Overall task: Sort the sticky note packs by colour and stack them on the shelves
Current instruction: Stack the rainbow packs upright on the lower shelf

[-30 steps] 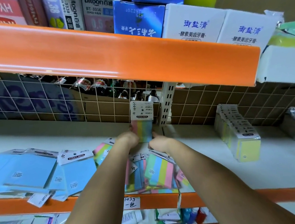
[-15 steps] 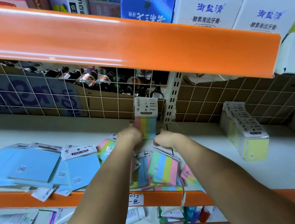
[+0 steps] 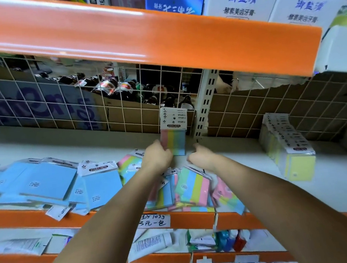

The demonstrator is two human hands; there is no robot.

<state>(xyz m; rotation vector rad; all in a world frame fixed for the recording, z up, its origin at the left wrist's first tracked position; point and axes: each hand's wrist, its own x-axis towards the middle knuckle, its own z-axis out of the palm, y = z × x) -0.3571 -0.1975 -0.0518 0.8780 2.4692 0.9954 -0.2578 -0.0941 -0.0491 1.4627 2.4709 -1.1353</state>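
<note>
Fingers of your left hand point(image 3: 157, 158) curl round the lower left edge of an upright multicolour-striped sticky note pack with a white printed header card point(image 3: 174, 132), pinching it where the pink stripe begins. Your right hand point(image 3: 201, 157) sits just beside the pack's lower right corner, its fingers curled in; whether they touch the pack or hold anything, you cannot tell from the head view. That pack stands on the white shelf board point(image 3: 242, 146), near the back wire grid point(image 3: 126, 118) and just left of the slotted white upright post point(image 3: 205, 108). Below your wrists lies a loose heap of pastel striped sticky note packs point(image 3: 194, 188), overlapping one another and reaching the orange front lip of the shelf point(image 3: 194, 218). To your left, flat pale blue sticky note packs in clear sleeves point(image 3: 54, 182) lie scattered and overlapped, one showing a white "STICKY NOTE" header. Well to your right, a tidy row of yellow sticky note packs point(image 3: 290, 149) stands on edge, running back towards the grid. A handwritten white price label point(image 3: 153, 221) sticks to the orange lip beneath the heap.
</note>
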